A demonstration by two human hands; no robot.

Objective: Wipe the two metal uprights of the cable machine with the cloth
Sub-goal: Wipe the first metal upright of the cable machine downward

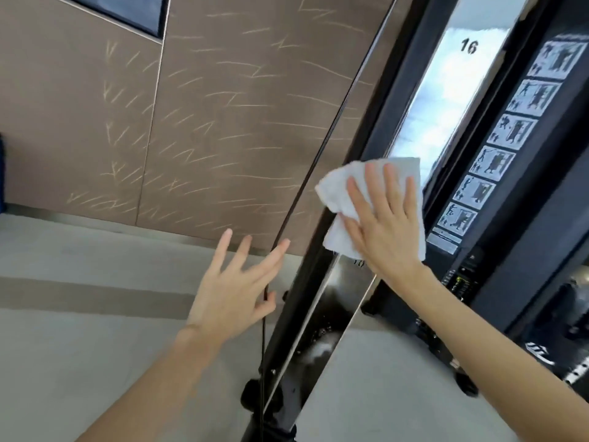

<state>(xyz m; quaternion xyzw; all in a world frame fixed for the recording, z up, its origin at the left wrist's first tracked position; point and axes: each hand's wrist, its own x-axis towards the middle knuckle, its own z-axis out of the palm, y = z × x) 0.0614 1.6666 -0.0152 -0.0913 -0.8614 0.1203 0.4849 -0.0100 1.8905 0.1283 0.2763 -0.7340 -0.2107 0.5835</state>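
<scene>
A shiny metal upright (452, 90) of the cable machine runs diagonally from the upper right down to the bottom centre, with the number 16 printed near its top. My right hand (385, 224) presses a white cloth (338, 189) flat against this upright at mid height, fingers straight and spread. The upright's lower stretch (334, 317) reflects light below the cloth. My left hand (236, 288) hovers to the left with fingers spread, its thumb and fingertips next to the thin black cable (322, 145). It holds nothing. A second upright is not visible.
A black frame panel with exercise pictograms (497, 135) stands right of the upright. The weight stack (577, 362) shows at the lower right. A brown patterned wall (207, 106) is behind, and a grey floor (79, 330) lies below.
</scene>
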